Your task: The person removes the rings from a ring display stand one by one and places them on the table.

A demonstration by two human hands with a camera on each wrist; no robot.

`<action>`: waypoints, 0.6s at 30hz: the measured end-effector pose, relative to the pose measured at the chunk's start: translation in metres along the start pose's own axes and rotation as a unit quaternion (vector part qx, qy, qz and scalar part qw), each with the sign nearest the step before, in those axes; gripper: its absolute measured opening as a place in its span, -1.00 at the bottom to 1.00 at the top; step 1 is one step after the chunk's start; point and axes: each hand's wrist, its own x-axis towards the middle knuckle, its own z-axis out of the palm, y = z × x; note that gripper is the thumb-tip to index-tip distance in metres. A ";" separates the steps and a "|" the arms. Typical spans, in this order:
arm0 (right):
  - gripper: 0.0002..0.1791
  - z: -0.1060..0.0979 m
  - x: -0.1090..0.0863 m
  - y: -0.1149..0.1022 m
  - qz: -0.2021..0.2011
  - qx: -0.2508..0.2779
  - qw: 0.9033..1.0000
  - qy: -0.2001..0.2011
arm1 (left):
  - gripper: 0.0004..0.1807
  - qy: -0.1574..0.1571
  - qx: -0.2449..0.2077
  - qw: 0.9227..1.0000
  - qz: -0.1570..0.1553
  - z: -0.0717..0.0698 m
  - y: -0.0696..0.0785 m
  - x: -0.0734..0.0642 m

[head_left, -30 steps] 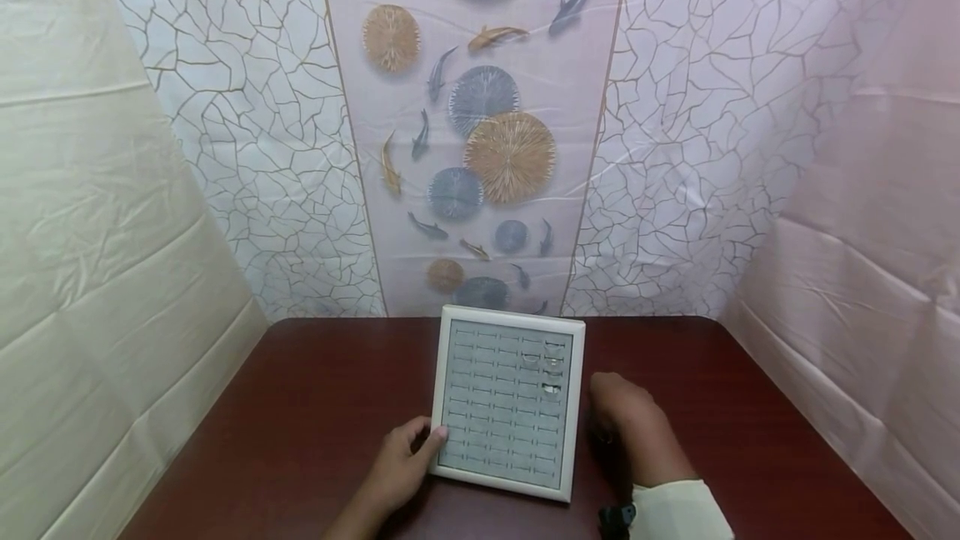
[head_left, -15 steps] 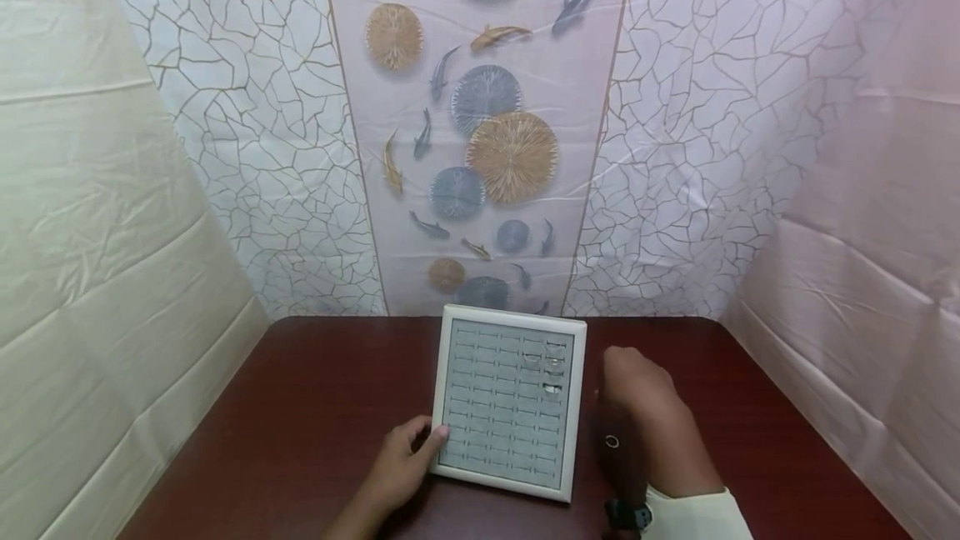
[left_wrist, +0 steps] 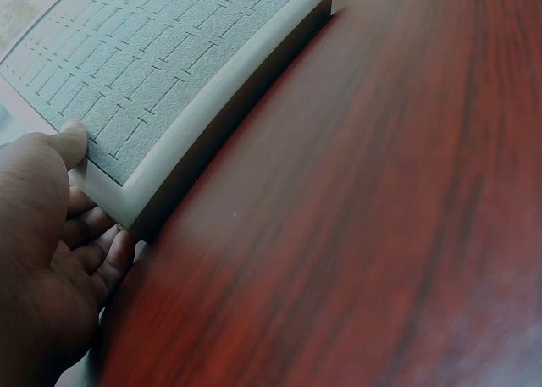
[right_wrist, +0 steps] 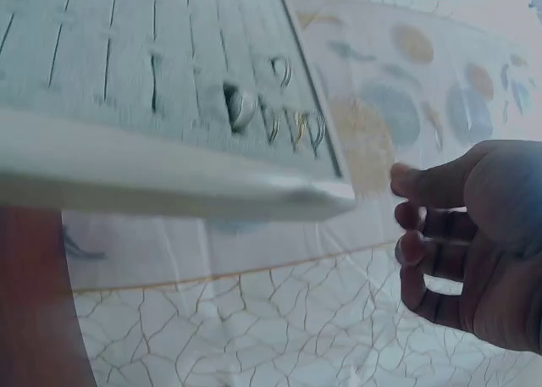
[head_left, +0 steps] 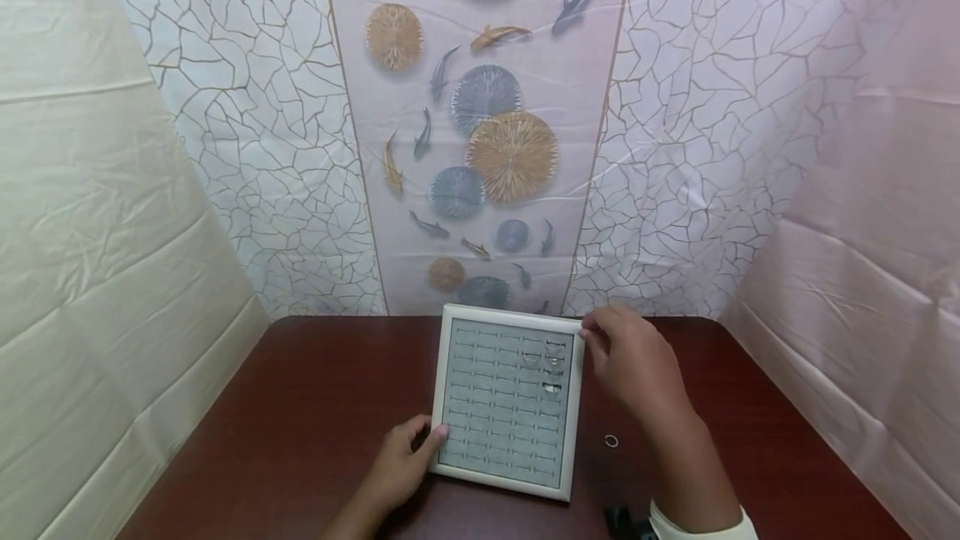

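A ring display tray (head_left: 504,407) with a white frame and grey slotted padding stands tilted on the table. My left hand (head_left: 401,461) grips its lower left side, thumb (left_wrist: 73,141) over the front and the other fingers behind the edge. Several rings (right_wrist: 240,109) sit in slots near the tray's upper right. Beside the top right corner is my right hand (head_left: 630,357); the right wrist view shows its fingers (right_wrist: 415,247) loosely bent, a little away from the frame, with nothing held. One loose silver ring (head_left: 611,441) lies on the table, right of the tray.
The dark red wooden table (head_left: 315,390) runs back to a patterned cloth backdrop (head_left: 285,148). Pale cloth walls (head_left: 112,273) stand along both sides. A black band (head_left: 626,523) is on the right wrist, by a white sleeve.
My right hand has moved up from the table beside the tray to its top right corner. The loose ring, hidden at first, has come into view. The left hand keeps its grip.
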 end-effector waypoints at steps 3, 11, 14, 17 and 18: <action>-0.94 0.003 -0.002 -0.007 -0.037 0.005 0.999 0.018 | -0.48 -0.001 0.001 1.000 -0.003 0.000 -0.001 0.000; -0.89 0.020 -0.003 -0.018 -0.039 -0.006 0.998 -0.044 | -0.48 -0.005 0.001 1.000 -0.010 0.000 -0.003 -0.001; -0.86 0.024 -0.004 -0.019 -0.037 -0.014 0.997 -0.060 | -0.48 -0.005 0.002 1.000 -0.010 0.000 -0.003 0.000; -0.86 0.027 -0.003 -0.019 -0.039 -0.018 0.998 -0.056 | -0.49 -0.006 0.004 1.000 -0.001 0.000 -0.003 0.001; -0.87 0.028 -0.003 -0.020 -0.040 -0.020 0.998 -0.054 | -0.49 -0.006 0.003 1.000 0.004 -0.001 -0.003 0.001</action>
